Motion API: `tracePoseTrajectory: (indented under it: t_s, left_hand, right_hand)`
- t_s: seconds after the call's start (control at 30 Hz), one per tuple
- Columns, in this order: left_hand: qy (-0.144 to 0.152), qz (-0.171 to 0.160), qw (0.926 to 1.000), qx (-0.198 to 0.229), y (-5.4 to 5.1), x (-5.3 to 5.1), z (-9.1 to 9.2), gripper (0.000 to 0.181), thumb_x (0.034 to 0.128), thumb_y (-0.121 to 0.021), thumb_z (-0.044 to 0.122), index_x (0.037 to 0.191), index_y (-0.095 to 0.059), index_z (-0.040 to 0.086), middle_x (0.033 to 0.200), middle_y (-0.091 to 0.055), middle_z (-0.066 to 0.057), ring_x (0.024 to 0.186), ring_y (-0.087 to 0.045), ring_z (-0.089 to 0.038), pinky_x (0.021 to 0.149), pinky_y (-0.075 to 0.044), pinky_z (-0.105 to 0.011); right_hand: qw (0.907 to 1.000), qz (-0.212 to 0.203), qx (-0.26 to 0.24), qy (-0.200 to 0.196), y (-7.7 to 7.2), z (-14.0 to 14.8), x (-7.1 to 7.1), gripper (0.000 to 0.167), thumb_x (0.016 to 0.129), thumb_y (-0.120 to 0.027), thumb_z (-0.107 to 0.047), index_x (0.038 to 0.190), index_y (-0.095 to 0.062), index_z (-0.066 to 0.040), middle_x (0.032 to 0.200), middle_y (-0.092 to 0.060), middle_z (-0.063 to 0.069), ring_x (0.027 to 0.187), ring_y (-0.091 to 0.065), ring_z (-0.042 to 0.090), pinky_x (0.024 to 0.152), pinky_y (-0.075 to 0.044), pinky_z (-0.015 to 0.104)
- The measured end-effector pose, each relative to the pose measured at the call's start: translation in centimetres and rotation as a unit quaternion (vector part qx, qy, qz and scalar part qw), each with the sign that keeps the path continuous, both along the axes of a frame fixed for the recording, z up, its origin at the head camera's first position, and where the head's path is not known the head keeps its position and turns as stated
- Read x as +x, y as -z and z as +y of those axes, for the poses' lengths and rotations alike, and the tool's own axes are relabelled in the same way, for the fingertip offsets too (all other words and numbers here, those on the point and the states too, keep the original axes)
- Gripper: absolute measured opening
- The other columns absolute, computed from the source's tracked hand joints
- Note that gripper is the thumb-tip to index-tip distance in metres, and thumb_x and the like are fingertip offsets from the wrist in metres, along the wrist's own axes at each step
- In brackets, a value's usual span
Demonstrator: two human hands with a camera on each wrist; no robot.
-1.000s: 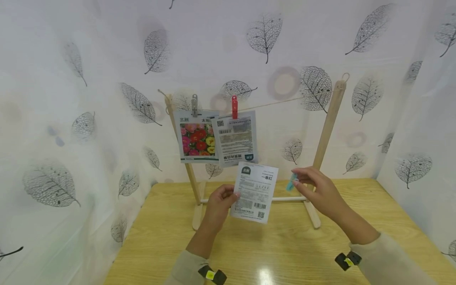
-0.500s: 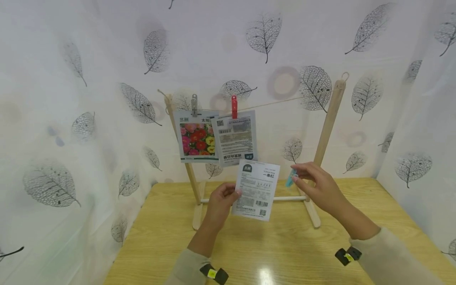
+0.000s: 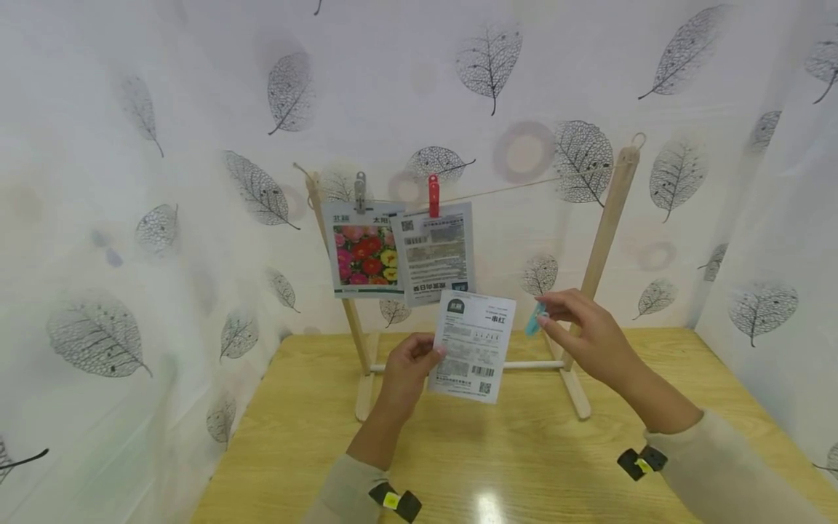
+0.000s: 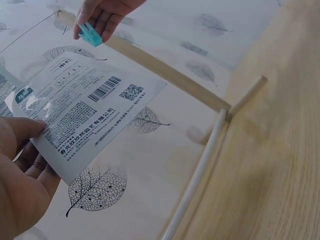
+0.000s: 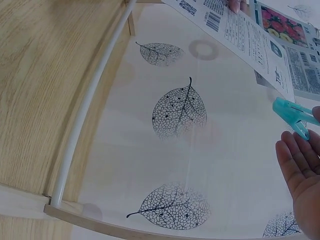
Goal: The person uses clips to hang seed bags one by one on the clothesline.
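My left hand [image 3: 404,372] pinches a white printed seed packet [image 3: 473,348] by its left edge, thumb on the near face. The packet is tilted a little, its text and barcode side towards me. Just right of it, my right hand [image 3: 592,336] holds a teal clothespin [image 3: 536,319] between thumb and fingers, apart from the packet. In the right wrist view the clothespin [image 5: 290,114] is near the packet's corner. Behind, a flower-picture packet [image 3: 364,255] hangs under a grey clothespin [image 3: 360,192], and a text-side packet [image 3: 434,251] under a red clothespin [image 3: 433,195].
A thin string [image 3: 517,188] runs between two wooden posts, the right post [image 3: 609,225] leaning outward. A white rod [image 3: 533,364] joins their feet low down. The stand is on a wood-grain table [image 3: 497,451], with a leaf-patterned curtain [image 3: 393,73] behind.
The held packet has risen slightly and shifted a little right with my left hand. My right hand and the teal clothespin have moved up a little. The hanging packets stay put.
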State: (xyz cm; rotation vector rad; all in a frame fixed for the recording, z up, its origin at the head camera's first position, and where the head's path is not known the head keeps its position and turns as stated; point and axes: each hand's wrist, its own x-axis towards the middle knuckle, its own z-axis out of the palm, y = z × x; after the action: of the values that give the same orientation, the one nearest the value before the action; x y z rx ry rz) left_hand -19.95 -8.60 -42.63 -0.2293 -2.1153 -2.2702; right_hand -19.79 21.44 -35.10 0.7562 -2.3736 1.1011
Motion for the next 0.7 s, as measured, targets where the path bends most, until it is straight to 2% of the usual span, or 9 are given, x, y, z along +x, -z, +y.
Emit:
tracePoseTrajectory:
  t_s: [0.33,0.7]
  left_hand:
    - [0.001,0.007,1.0,0.006,-0.3,0.0,0.2,0.026,0.0933,-0.072,0.017,0.114,-0.066,0.003,0.106,-0.07,-0.01,0.091,-0.066,-0.017,0.082,-0.057,-0.03]
    - [-0.007,0.011,0.9998,0.015,-0.7,-0.1,0.5,0.025,0.0928,-0.073,0.017,0.114,-0.066,0.004,0.105,-0.07,-0.009,0.091,-0.067,-0.017,0.081,-0.057,-0.031]
  right_hand:
    - [0.9996,0.025,0.001,-0.016,-0.9,0.1,0.0,0.035,0.098,-0.063,-0.004,0.133,-0.06,-0.005,0.12,-0.063,0.007,0.107,-0.055,-0.011,0.094,-0.044,0.002]
    - [0.9995,0.028,0.007,-0.015,-1.7,0.2,-0.1,0.035,0.099,-0.062,-0.005,0.134,-0.059,-0.004,0.12,-0.063,0.007,0.106,-0.054,-0.012,0.095,-0.043,0.001]
